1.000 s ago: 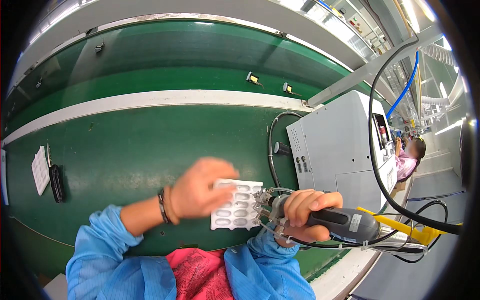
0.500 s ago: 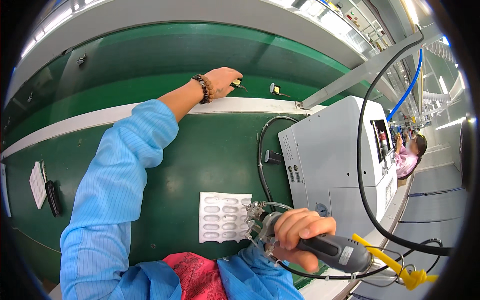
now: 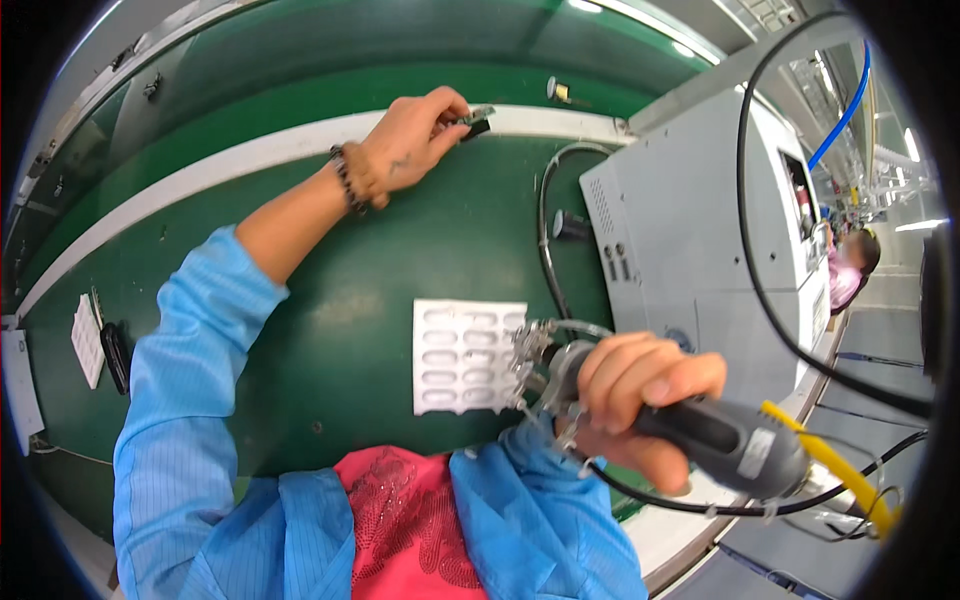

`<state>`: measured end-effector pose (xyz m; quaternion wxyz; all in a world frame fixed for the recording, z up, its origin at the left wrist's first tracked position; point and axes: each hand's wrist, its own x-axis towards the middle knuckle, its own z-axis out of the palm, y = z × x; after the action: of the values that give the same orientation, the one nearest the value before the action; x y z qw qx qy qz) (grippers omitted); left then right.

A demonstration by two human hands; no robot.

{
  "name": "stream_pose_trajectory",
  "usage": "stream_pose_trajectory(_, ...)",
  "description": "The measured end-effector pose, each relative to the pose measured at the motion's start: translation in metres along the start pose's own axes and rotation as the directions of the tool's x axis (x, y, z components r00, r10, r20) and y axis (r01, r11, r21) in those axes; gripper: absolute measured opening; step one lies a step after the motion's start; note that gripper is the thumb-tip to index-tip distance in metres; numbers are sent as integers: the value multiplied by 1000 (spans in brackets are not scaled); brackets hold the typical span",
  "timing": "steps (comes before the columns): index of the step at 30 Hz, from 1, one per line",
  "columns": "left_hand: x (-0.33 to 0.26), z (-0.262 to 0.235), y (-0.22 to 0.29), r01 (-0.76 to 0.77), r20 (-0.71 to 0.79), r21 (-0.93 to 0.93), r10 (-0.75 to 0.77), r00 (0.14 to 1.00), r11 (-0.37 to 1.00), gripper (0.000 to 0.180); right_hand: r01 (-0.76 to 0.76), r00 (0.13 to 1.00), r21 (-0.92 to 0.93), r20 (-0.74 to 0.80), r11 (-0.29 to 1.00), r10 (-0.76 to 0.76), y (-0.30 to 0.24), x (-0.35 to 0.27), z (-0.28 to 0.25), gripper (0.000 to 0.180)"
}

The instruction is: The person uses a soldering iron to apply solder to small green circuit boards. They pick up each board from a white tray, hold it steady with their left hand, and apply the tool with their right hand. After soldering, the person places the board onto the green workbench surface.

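My left hand (image 3: 410,140) is stretched out to the far side of the bench, over its white edge strip. Its thumb and fingers pinch a small black part with a green board-like piece (image 3: 480,122). My right hand (image 3: 640,395) is wrapped round a dark grey electric screwdriver (image 3: 735,440), held level with its tip toward the left. Metal fittings and thin tubes surround the tip, and a yellow strap (image 3: 840,465) is tied at the rear end. Left of the tip lies a white tray (image 3: 433,388) with rows of oval pockets; their contents are too small to make out.
A grey-white machine (image 3: 690,230) stands at the right, with a black hose and a small dark cylinder (image 3: 572,225) beside it. Another small part (image 3: 558,90) lies on the green belt (image 3: 330,95). White sheets (image 3: 87,345) and a black case (image 3: 116,358) lie left.
My left hand has lifted the small part off the green belt and drawn it back over the white strip. The view has shifted; my right hand keeps hold of the screwdriver.
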<state>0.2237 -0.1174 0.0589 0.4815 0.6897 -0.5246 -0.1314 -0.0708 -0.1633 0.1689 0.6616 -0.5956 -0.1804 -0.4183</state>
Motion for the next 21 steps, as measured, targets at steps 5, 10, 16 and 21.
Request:
stream_pose_trajectory(5,-106,7,66,81,136,-114,-65,989,990,17,48,992,-17,-114,999,-49,-3,-7,9,62)
stream_pose_trajectory(10,-153,26,94,5,99,-84,3,995,996,18,94,986,-28,-132,995,-97,-4,-7,10,64)
stream_pose_trajectory(16,-166,48,83,-175,24,41,174,985,984,21,91,985,-31,-145,995,-95,-4,-8,14,64)
stream_pose_trajectory(21,-169,56,72,-279,-12,79,281,960,957,24,48,995,-18,-89,999,-50,-3,-8,11,65)
